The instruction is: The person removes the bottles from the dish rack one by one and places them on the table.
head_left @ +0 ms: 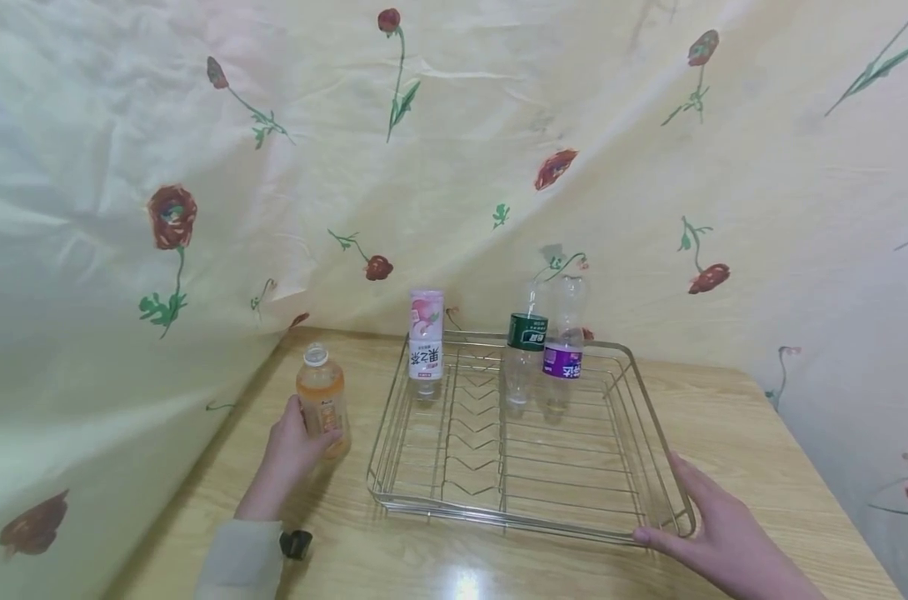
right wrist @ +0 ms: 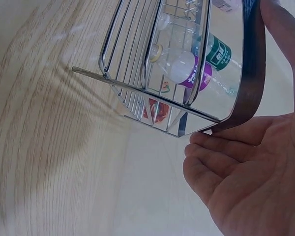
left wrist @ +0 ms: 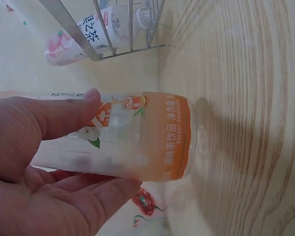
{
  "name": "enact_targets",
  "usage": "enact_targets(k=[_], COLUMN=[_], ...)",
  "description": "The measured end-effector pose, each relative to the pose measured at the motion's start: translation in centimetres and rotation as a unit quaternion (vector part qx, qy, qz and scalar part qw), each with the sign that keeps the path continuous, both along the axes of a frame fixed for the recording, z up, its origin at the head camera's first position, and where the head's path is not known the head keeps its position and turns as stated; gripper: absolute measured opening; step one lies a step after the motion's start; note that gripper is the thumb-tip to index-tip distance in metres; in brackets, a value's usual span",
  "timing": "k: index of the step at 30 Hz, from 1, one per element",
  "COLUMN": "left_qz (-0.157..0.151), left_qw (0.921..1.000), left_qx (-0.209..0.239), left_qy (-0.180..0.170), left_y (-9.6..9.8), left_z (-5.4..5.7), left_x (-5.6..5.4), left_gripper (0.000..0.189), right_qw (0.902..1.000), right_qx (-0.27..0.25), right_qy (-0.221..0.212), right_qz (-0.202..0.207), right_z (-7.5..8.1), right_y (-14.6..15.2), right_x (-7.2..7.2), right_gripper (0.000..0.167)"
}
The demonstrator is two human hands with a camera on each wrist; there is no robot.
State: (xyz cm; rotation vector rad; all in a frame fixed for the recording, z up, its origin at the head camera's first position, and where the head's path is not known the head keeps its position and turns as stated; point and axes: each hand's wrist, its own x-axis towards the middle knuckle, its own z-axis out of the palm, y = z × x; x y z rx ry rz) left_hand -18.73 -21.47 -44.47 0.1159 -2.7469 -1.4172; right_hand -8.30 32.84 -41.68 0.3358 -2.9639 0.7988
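My left hand [head_left: 300, 442] grips a plastic drink bottle [head_left: 322, 400] with an orange label, left of the wire dish rack [head_left: 475, 511]. The bottle is upright, its base close to the tabletop in the left wrist view. At the rack's front right corner, my right hand [head_left: 716, 521] holds the rim, thumb at the front and fingers along the right side. Three bottles stand neck down in the rack: a pink and white one [head_left: 426, 333] at the back left, a green-labelled one [head_left: 527, 333] and a purple-labelled one [head_left: 562, 360] right of the middle.
The rack stands on a wood-grain table [head_left: 349, 550]. A pale cloth [head_left: 461, 183] printed with red flowers hangs behind the table and along its sides. Near my left sleeve a small black object [head_left: 296, 544] is visible.
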Motion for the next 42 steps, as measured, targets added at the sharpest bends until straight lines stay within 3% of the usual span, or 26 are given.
enact_targets(k=[12,31,42], left_qz=[-0.005,-0.039,-0.022], left_qw=[0.9999,0.9987,0.9977], left_qx=[0.008,0.027,0.04], left_qy=[-0.004,-0.021,-0.049], left_y=[-0.13,-0.56,-0.6], left_z=[-0.28,-0.81,-0.16], left_x=[-0.24,-0.65,-0.31], left_gripper=[0.063,0.071,0.088], right_qw=[1.0,0.9999,0.9999], right_qx=[-0.003,-0.007,-0.008], right_qy=[0.007,0.015,0.014], right_qz=[0.003,-0.002,-0.001], right_z=[-0.31,-0.54,-0.48], right_y=[0.07,0.19,0.2], right_x=[0.04,-0.1,-0.08], right_gripper=[0.113,0.116,0.119])
